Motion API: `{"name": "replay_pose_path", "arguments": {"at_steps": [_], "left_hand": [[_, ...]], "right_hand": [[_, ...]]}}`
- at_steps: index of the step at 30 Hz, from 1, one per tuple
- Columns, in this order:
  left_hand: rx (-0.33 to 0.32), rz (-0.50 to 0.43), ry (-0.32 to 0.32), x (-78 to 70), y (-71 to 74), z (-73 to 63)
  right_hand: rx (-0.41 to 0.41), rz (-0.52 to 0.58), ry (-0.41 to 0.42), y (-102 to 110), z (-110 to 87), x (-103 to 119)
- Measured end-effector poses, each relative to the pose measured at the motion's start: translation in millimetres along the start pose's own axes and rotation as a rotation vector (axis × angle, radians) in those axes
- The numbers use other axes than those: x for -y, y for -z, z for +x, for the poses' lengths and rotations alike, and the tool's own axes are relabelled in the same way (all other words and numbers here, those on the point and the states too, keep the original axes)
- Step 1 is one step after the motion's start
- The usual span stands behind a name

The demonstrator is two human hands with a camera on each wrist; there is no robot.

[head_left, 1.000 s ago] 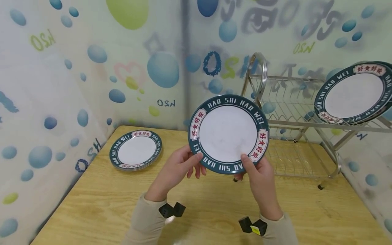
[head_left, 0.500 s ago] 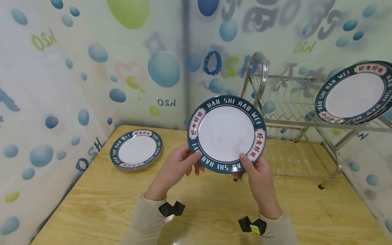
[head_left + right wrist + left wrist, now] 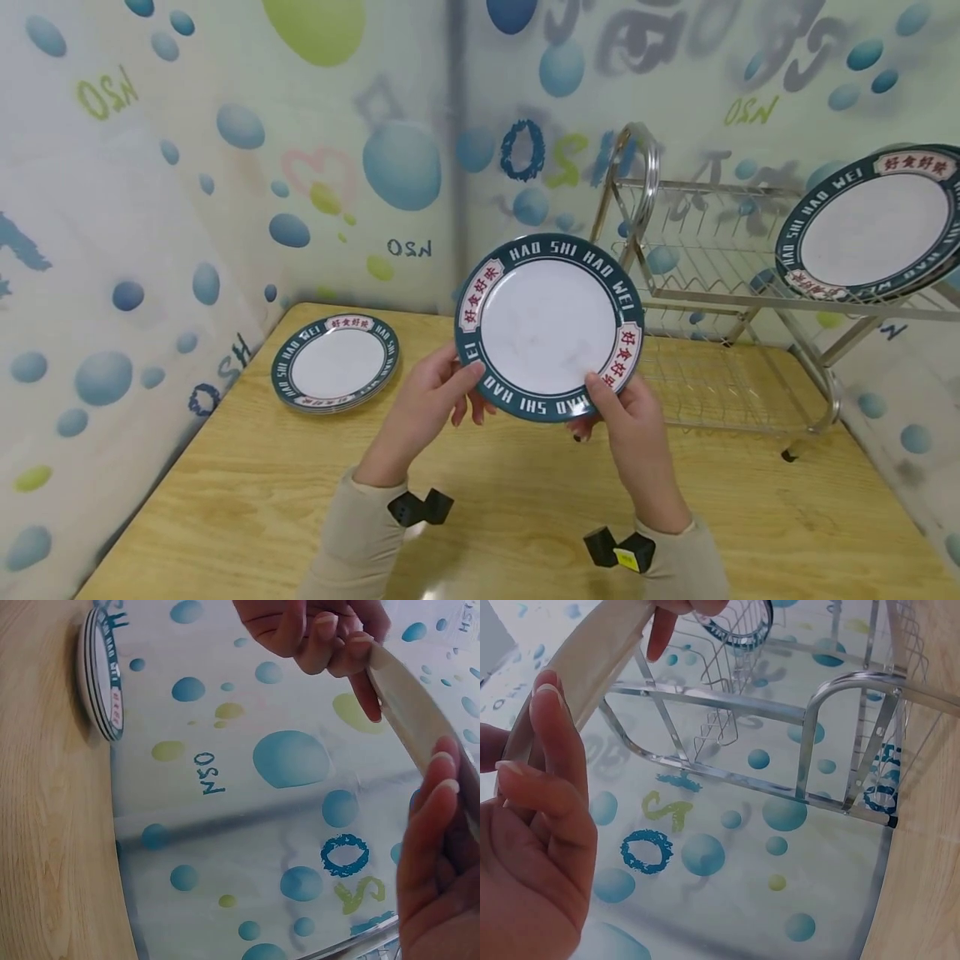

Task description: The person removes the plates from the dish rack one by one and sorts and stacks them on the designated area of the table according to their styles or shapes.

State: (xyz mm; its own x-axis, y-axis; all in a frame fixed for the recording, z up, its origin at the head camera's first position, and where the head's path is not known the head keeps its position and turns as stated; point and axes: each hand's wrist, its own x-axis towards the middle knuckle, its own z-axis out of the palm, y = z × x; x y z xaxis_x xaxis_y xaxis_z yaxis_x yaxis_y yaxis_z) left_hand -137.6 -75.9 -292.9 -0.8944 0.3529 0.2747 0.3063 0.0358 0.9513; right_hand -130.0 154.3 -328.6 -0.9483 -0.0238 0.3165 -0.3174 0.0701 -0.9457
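Note:
A round white plate (image 3: 551,325) with a dark green lettered rim is held up above the table, its face tilted toward the head camera. My left hand (image 3: 429,398) pinches its lower left rim, thumb on the front and fingers behind. On the lower right rim, my right hand (image 3: 636,442) grips it the same way. Both wrist views show the plate's pale underside (image 3: 600,656) with fingertips against it. A stack of matching plates (image 3: 336,364) lies on the table at the left, nearest to the left hand.
At the right stands a two-tier metal dish rack (image 3: 720,297) with wire slots. Matching plates (image 3: 873,229) lean on its upper tier. The wooden table (image 3: 510,533) meets patterned walls (image 3: 405,275) at the left and back.
The held plate has shifted slightly to the left, along with both hands. The grip looks the same, and the stack and rack stay in place while the head view tilts a little.

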Motion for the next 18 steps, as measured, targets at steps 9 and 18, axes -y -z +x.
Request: {"name": "replay_pose_path", "arguments": {"at_steps": [9,18], "left_hand": [[-0.035,-0.08,0.0,24.3,11.7,7.5],[-0.094,-0.029,-0.012,4.2,10.0,1.0]], "right_hand": [[0.105,-0.042,-0.124,0,6.4,-4],[0.145,-0.063,-0.125,-1,6.8,-6]]}}
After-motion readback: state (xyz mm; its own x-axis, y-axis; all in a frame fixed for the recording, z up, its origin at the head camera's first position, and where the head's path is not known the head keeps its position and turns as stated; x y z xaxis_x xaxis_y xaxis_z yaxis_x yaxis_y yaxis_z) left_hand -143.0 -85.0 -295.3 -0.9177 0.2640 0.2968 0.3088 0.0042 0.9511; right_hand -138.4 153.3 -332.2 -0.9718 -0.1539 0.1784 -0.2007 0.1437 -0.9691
